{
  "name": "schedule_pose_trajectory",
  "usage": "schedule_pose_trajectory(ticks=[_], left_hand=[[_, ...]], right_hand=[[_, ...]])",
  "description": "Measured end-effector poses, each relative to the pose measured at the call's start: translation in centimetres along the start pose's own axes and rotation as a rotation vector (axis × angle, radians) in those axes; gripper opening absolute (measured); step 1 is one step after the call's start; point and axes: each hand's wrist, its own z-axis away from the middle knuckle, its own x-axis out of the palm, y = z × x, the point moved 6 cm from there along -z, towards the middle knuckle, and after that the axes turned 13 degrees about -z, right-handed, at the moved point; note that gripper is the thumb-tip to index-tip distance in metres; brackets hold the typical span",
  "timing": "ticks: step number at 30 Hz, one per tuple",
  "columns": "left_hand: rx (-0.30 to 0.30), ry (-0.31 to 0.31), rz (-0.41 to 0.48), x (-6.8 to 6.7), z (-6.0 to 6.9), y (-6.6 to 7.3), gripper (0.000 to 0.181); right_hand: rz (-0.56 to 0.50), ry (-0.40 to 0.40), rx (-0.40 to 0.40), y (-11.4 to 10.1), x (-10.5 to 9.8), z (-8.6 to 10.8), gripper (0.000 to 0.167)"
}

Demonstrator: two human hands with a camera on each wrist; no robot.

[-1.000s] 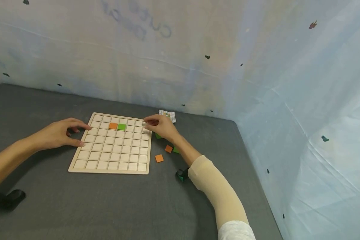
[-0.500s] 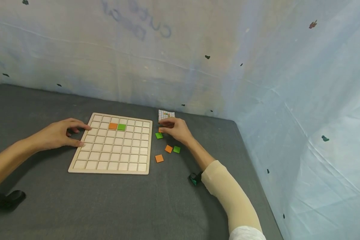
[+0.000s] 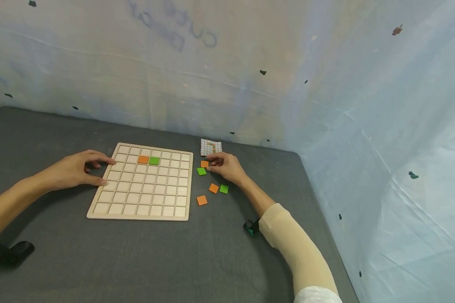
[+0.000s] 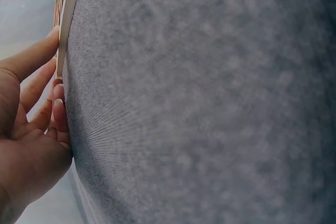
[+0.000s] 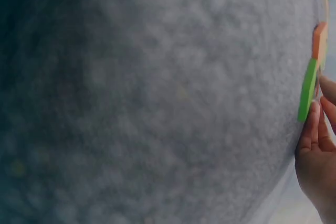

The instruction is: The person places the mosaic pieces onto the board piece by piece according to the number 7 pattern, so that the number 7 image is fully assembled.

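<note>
Loose orange tile (image 3: 204, 164) sitting beside the right hand (image 3: 228, 168)

Left hand (image 3: 73, 169) is resting on the board's (image 3: 136, 218) left edge, thumb and forefinger spread; beyond, toward the table's (image 3: 136, 261) far edge, the tile is lying just left of the right fingertips, which are standing apart, touch unclear

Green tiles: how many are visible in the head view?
3: a green tile on the board, a second by the right hand, a third nearer the person. The hand may hide more.
</note>
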Motion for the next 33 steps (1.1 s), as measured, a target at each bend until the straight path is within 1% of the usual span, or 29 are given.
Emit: schedule_pose_trajectory(ticks=[5, 8, 13, 19, 22, 29, 33], left_hand=[[0.012, 0.003, 0.004, 0.0, -0.2, 0.1, 0.064], [0.007, 0.0, -0.002, 0.0, -0.3, 0.0, 0.064], [-0.005, -0.023, 0.0, 0.0, -0.4, 0.0, 0.066], [-0.003, -0.024, -0.002, 0.2, -0.3, -0.1, 0.066], [-0.01, -0.023, -0.003, 0.2, -0.3, -0.3, 0.067], [-0.009, -0.025, 0.004, 0.2, -0.3, -0.3, 0.068], [-0.009, -0.029, 0.0, 0.2, -0.3, -0.2, 0.067]], right_hand=[[0.029, -0.003, -0.016, 0.0, 0.4, -0.3, 0.037], [0.047, 0.007, -0.023, 0.0, 0.5, -0.3, 0.034], [0.076, 0.022, -0.027, 0.1, 0.6, -0.3, 0.027], [0.096, 0.015, -0.028, 0.0, 0.7, -0.3, 0.025], [0.084, 0.017, -0.03, -0.3, 0.6, -0.3, 0.025], [0.009, 0.067, -0.044, -1.2, 0.2, -0.5, 0.024], [-0.025, 0.058, -0.074, -2.1, 0.6, -0.8, 0.025]])
